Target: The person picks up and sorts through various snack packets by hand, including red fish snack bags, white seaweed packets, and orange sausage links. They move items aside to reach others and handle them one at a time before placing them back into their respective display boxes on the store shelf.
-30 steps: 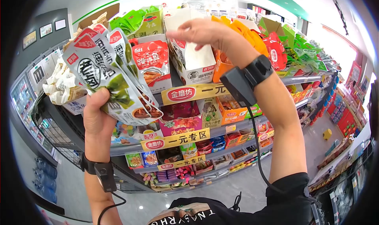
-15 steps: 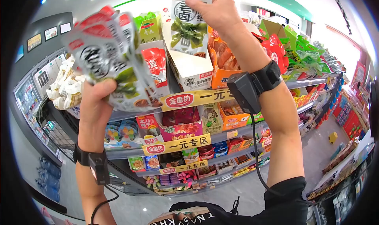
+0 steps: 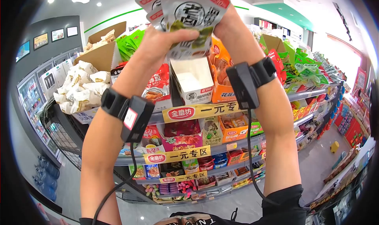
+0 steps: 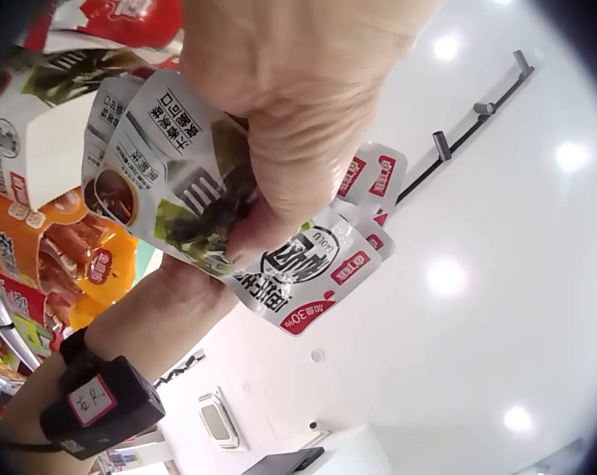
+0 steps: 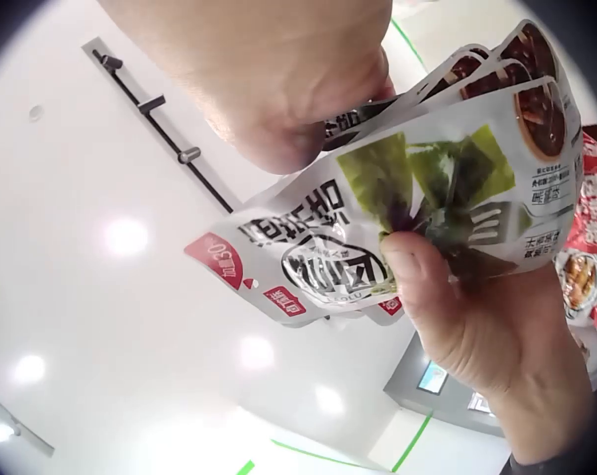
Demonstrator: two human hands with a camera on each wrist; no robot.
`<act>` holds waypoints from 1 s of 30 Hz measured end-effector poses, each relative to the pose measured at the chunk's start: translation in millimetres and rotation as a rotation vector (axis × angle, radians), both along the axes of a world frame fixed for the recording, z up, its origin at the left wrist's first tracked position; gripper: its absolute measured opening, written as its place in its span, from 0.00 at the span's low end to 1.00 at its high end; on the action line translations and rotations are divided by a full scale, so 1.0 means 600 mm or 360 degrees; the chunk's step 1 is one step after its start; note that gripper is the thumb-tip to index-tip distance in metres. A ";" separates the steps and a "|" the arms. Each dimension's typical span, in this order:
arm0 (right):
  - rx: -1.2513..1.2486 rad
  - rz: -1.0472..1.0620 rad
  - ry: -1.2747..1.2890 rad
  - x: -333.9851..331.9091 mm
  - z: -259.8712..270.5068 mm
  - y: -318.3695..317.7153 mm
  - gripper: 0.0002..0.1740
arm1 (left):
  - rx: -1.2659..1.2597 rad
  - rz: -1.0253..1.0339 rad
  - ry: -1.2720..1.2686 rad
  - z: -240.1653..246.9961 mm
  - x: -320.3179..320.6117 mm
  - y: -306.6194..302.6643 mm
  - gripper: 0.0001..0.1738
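Note:
My left hand [image 3: 158, 39] grips a fanned bunch of kelp-knot snack packets [image 3: 187, 17], its thumb across the front one. These silver pouches with red corners and green kelp pictures are raised above the top shelf. At the bunch's right side, my right hand [image 3: 227, 21] is mostly hidden behind the pouches in the head view. The right wrist view shows the right hand [image 5: 278, 79] curled at the bunch's edge, with part of a packet [image 5: 353, 124] between thumb and fingers. Below the hands stands a white open display box [image 3: 193, 77], its bare inner walls showing.
Left of the box are red fish snack packets [image 3: 158, 82]; right of it, an orange snack box [image 3: 223, 75]. White wrapped snacks [image 3: 81, 84] fill the shelf's left end. Yellow sign strips [image 3: 181, 113] run along the shelf edges. A wire basket side [image 3: 59, 130] sticks out at the left.
The right hand, empty at first, held up one kelp packet over the white box, then moved to the bunch. The left hand brought its bunch up and right to meet it.

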State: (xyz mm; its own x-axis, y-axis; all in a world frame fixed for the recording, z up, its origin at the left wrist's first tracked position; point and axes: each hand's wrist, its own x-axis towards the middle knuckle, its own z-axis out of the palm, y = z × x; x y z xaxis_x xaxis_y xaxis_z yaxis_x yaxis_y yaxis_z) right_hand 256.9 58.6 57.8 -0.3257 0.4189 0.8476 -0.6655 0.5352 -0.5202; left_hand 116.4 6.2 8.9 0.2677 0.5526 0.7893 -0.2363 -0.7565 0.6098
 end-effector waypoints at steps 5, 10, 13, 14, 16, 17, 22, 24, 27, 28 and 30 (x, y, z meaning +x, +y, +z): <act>0.0062 -0.0112 -0.0032 0.017 -0.004 -0.035 0.19 | 0.0053 -0.0050 -0.0040 -0.001 0.026 0.032 0.21; -0.0015 -0.0211 -0.0056 0.021 -0.024 -0.022 0.20 | -0.0073 -0.0128 -0.0048 -0.027 0.029 0.048 0.23; -0.0127 -0.0263 -0.0043 0.017 -0.033 -0.001 0.20 | -0.0132 -0.0131 -0.0042 -0.034 0.018 0.042 0.23; -0.0188 -0.0269 -0.0031 0.014 -0.037 0.009 0.20 | -0.0171 -0.0116 -0.0077 -0.038 0.016 0.040 0.22; -0.0355 -0.0250 0.0016 0.004 -0.045 0.022 0.21 | -0.0255 -0.0085 -0.0148 -0.049 0.010 0.041 0.22; -0.0440 -0.0237 0.0041 -0.002 -0.049 0.026 0.22 | -0.0264 -0.0106 -0.0138 -0.054 0.002 0.047 0.22; -0.0583 -0.0058 0.0185 -0.044 -0.083 0.059 0.23 | -0.0387 0.0010 -0.0051 -0.062 -0.024 0.032 0.22; -0.0752 -0.0078 0.0224 -0.045 -0.089 0.071 0.23 | -0.0422 0.0083 -0.0007 -0.065 -0.027 0.035 0.22; -0.0934 0.0037 0.0266 -0.023 -0.090 0.052 0.27 | -0.0491 0.0210 0.0086 -0.061 -0.015 0.037 0.24; -0.0864 0.0047 0.0230 -0.010 -0.092 0.057 0.30 | -0.0456 0.0302 0.0114 -0.062 -0.009 0.038 0.25; -0.0730 0.0065 0.0157 0.011 -0.098 0.048 0.34 | -0.0389 0.0484 0.0166 -0.069 0.004 0.041 0.27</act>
